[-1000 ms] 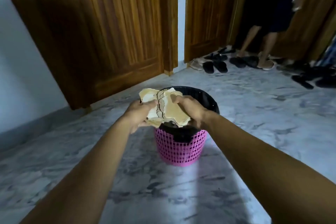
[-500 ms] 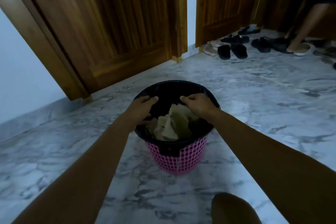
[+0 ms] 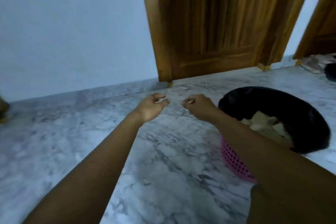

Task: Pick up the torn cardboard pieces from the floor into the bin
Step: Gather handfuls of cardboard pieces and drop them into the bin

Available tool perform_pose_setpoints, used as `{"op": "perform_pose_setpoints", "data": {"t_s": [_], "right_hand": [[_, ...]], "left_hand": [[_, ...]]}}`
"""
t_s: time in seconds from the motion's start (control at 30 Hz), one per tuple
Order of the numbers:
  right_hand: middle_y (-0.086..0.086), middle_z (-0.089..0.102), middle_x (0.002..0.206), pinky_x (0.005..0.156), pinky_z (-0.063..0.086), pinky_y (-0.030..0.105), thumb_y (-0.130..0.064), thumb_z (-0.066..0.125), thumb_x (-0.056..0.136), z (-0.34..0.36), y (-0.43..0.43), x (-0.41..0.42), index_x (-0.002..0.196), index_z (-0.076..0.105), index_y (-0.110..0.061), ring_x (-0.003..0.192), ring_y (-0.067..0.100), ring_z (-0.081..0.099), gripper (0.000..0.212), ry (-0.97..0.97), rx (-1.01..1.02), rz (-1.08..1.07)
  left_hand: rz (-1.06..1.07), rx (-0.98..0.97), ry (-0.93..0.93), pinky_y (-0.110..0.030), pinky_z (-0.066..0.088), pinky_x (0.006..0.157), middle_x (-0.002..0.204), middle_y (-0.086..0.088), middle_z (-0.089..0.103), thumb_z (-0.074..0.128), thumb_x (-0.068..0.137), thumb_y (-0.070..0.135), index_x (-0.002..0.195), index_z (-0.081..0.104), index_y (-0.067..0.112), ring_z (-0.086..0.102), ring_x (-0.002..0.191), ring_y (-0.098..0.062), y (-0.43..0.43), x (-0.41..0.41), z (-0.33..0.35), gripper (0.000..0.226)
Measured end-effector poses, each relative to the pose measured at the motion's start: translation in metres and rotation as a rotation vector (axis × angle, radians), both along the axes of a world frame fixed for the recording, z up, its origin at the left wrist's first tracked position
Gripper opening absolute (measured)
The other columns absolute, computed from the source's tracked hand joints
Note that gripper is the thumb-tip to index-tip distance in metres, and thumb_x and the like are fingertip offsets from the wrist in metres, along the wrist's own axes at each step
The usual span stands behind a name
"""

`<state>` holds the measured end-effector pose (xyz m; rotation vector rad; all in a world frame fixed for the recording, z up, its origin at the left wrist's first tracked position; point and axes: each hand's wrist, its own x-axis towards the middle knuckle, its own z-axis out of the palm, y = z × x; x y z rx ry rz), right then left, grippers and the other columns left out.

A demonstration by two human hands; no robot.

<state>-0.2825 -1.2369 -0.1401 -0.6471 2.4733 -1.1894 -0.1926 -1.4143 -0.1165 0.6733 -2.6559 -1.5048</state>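
Cardboard pieces (image 3: 263,123) now in bin (image 3: 294,107) at 3 o'clock | left hand (image 3: 151,107), right hand (image 3: 199,105) withdrawn, fingers loosely curled, empty | visible floor (image 3: 163,151) bare; load looks delivered.

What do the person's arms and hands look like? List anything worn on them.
Both arms are bare along all that shows, with no sleeve in view. The left hand and right hand wear no gloves. No watch, bracelet or ring shows on wrists or fingers, though the picture is slightly blurred.
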Motion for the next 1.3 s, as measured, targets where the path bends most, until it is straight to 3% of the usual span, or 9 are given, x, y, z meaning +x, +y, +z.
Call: {"op": "perform_pose_setpoints", "data": {"t_s": [0.13,0.23,0.43,0.57,0.7,0.8,0.97,1.17,1.3], "right_hand": [[-0.001,0.068,0.104,0.061,0.038,0.022,-0.039,0.062,0.095,-0.011,-0.120,0.073,0.087,0.067,-0.025,0.089,0.016,0.060,0.017,0.069,0.000,0.213],[-0.002,0.068,0.118,0.071,0.040,0.019,-0.041,0.063,0.095,-0.029,-0.194,0.139,0.117,0.071,-0.022,0.098,0.015,0.060,0.030,0.069,0.024,0.370],[-0.002,0.066,0.109,0.080,0.043,0.024,-0.044,0.065,0.093,-0.064,-0.303,0.262,0.123,0.065,-0.026,0.104,0.017,0.064,0.034,0.017,0.146,0.593],[0.004,0.065,0.125,0.087,0.044,0.025,-0.041,0.067,0.092,-0.082,-0.360,0.321,0.134,0.055,-0.028,0.108,0.019,0.062,0.045,0.033,0.308,0.768],[0.009,0.040,0.151,0.107,0.042,0.041,-0.032,0.079,0.084,-0.126,-0.409,0.353,0.152,0.032,-0.032,0.133,0.030,0.045,0.083,0.119,0.588,0.966],[0.007,0.017,0.161,0.107,0.042,0.053,-0.037,0.091,0.067,-0.173,-0.436,0.363,0.156,0.012,-0.040,0.141,0.037,0.031,0.119,0.283,0.775,1.102],[0.006,-0.020,0.165,0.114,0.026,0.064,-0.042,0.095,0.056,-0.251,-0.471,0.369,0.155,-0.008,-0.046,0.150,0.044,0.001,0.143,0.387,0.939,1.240],[0.011,-0.015,0.163,0.115,0.021,0.063,-0.049,0.089,0.062,-0.317,-0.507,0.365,0.157,-0.004,-0.038,0.148,0.043,0.003,0.134,0.495,0.931,1.291],[0.013,0.016,0.149,0.099,0.045,0.051,-0.030,0.086,0.070,-0.333,-0.532,0.373,0.148,0.021,-0.026,0.132,0.037,0.028,0.102,0.600,0.750,1.290]], "left_hand": [[0.197,-0.088,-0.028,-0.045,0.046,0.106,0.142,-0.001,0.052,0.061,0.089,0.053,0.134,0.056,0.028,0.053,0.126,-0.022,-0.107,0.110,-0.004,0.052],[0.315,-0.090,-0.086,-0.045,0.048,0.104,0.140,-0.003,0.054,0.061,0.089,0.053,0.134,0.057,0.025,0.055,0.123,-0.023,-0.176,0.199,-0.016,0.053],[0.494,0.009,-0.207,-0.040,0.054,0.089,0.133,-0.002,0.057,0.064,0.088,0.050,0.132,0.059,0.023,0.059,0.114,-0.024,-0.281,0.349,-0.043,0.051],[0.520,0.014,-0.258,-0.033,0.053,0.078,0.132,-0.004,0.058,0.063,0.090,0.049,0.131,0.059,0.022,0.060,0.100,-0.019,-0.324,0.426,-0.059,0.049],[0.528,0.021,-0.323,-0.040,0.052,0.091,0.140,-0.008,0.052,0.063,0.090,0.049,0.133,0.056,0.021,0.056,0.114,-0.023,-0.365,0.472,-0.099,0.052],[0.551,0.016,-0.359,-0.044,0.048,0.101,0.141,-0.008,0.052,0.063,0.089,0.049,0.132,0.057,0.020,0.052,0.126,-0.024,-0.387,0.492,-0.147,0.053],[0.650,0.020,-0.420,-0.030,0.045,0.089,0.145,-0.006,0.047,0.065,0.088,0.048,0.132,0.056,0.024,0.050,0.128,-0.023,-0.413,0.515,-0.232,0.051],[0.868,-0.139,-0.508,-0.031,0.044,0.090,0.151,-0.009,0.041,0.074,0.084,0.039,0.141,0.048,0.019,0.046,0.132,-0.027,-0.472,0.549,-0.291,0.066],[0.950,-0.257,-0.578,-0.035,0.030,0.113,0.150,-0.017,0.039,0.077,0.082,0.028,0.145,0.040,0.007,0.040,0.138,-0.031,-0.506,0.552,-0.317,0.076]]}}
